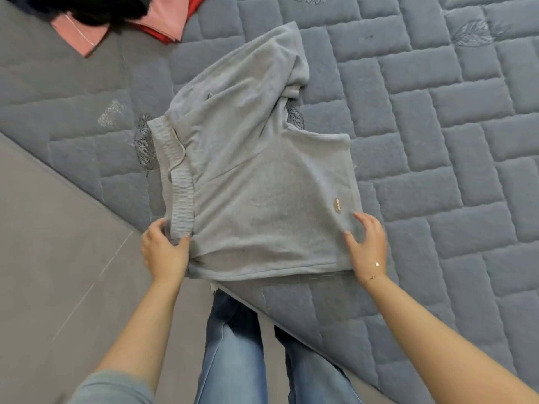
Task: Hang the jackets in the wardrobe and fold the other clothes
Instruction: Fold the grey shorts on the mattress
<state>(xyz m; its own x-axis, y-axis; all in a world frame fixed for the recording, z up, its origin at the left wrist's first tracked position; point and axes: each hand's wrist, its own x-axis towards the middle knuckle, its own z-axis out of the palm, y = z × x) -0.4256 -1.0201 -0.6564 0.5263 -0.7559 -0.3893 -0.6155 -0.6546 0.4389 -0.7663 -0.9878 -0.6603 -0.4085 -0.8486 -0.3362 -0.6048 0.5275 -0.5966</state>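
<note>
- Floor (58, 243): grey, along the left, running up to the bed's near edge.
- Pile (122, 16): black, pink and red clothes lie heaped on the bed at its far left, cut off by the top of the view.
- Left hand (164, 252): at the bed's near edge, gripping the sweater's near left corner; the thumb lies on top beside the ribbed cuff (182, 202) and the fingers are curled round the fabric edge.
- Sweater (256, 182): pale grey-blue, lying partly folded on the bed near its near edge, between the two hands. Its hem runs along the near side and slightly overhangs the bed's edge. One sleeve is folded in along the left side, cuff toward the left hand; more fabric is bunched up at the far side. A small tag (337, 206) sits close to its near right corner.
- Jeans (233, 345): the person's legs, below the sweater, standing against the bed.
- Right hand (369, 249): on the sweater's near right corner, fingers spread apart and pressing the cloth flat, clamped on nothing. A thin bracelet (372, 277) circles the wrist.
- Bed (452, 141): blue-grey quilted cover, stitched in rectangles, filling the right side.
</note>
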